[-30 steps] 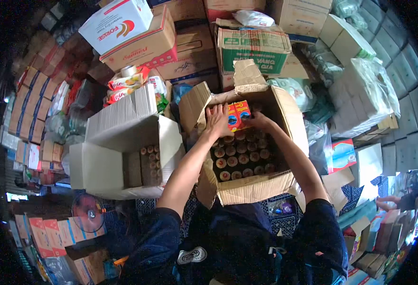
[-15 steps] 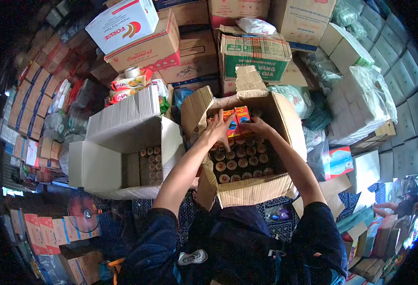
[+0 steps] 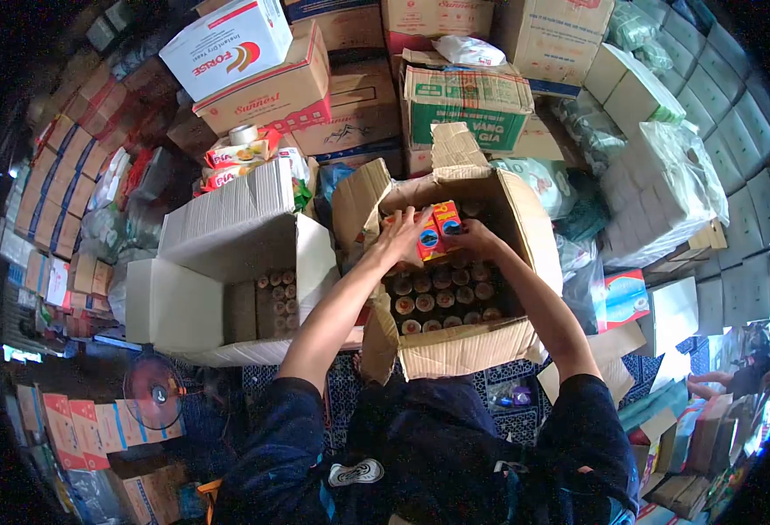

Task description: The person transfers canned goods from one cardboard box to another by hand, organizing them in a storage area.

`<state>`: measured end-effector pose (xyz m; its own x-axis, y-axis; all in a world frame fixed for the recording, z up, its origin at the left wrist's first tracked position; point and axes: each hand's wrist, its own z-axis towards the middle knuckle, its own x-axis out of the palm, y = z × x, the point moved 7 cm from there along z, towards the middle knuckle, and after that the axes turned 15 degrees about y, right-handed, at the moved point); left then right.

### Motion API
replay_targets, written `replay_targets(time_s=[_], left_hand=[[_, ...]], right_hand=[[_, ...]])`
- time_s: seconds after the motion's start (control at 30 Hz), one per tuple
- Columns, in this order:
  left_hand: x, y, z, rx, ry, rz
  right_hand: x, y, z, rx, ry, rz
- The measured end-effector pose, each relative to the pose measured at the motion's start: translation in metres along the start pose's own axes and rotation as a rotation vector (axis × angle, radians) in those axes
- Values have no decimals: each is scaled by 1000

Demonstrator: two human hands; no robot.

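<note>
Shows open room by the left wall of one white box [image 3: 184, 306], bottles [image 3: 282, 302] rightward. Inside one brown box [image 3: 468, 352], near its far edge, holds two red packs [image 3: 440, 229]: left hand [image 3: 401, 238] fingers spread around them, right hand [image 3: 477, 237] fingers clamped on their right side.

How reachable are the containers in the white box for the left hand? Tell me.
Probably yes: the white box is open above its containers. The left hand must first leave the red-and-yellow packs, though, and clear the raised white flap between.
</note>
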<state>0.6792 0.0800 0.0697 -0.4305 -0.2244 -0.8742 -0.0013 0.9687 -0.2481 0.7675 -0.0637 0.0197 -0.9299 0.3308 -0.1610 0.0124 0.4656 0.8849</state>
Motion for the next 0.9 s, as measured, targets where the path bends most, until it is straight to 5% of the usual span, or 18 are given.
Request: replay_targets(time_s=[0.17, 0.27, 0.37, 0.5, 0.63, 0.8, 0.9], left_hand=[[-7, -11, -6, 5, -44, 91], [-3, -6, 1, -24, 72, 71], [19, 9, 19, 82, -17, 22], [-1, 1, -8, 100, -40, -96], [-24, -14, -33, 226, -259, -151], [-73, -29, -73, 410, -444, -132], [-107, -26, -115, 375, -380, -43]], right_hand=[[-6, -18, 15, -91, -60, -67], [5, -22, 11, 25, 51, 66], [0, -35, 23, 38, 78, -8], [4, 15, -8, -101, 65, -36], [21, 109, -87, -55, -177, -135], [9, 121, -116, -61, -470, -396], [43, 175, -140, -77, -415, -235]])
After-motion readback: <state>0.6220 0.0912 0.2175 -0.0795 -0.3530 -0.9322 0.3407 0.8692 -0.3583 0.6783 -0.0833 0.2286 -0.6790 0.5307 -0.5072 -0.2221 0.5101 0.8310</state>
